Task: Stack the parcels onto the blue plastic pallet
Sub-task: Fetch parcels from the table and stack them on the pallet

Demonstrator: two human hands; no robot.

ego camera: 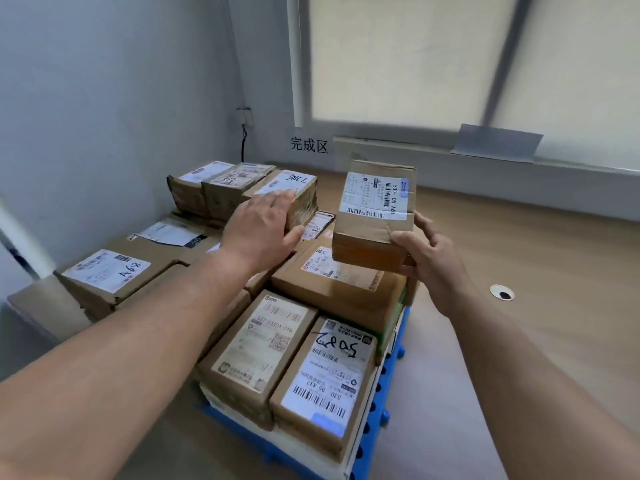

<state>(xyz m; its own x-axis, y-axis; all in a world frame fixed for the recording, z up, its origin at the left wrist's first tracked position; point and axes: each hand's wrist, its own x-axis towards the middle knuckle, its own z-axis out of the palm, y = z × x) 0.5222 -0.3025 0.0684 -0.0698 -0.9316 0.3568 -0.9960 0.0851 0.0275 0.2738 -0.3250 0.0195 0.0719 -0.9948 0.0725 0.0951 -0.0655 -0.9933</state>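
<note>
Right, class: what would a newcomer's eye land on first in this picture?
At centre, the right hand holds a labelled parcel up above the stacked parcels. The left hand lies on a rear parcel further back. The blue pallet shows beneath, lower right.

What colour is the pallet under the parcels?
Blue; the pallet shows best in the head view.

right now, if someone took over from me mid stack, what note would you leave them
Left hand: lies flat on the far parcel, on the top tier at the back.
Right hand: grips the held parcel, in the air over the stack, label up.
Done: the pallet is covered in parcels, more than one layer deep.
Left: set the held parcel down. Whether more parcels wait cannot be seen from here.
</note>
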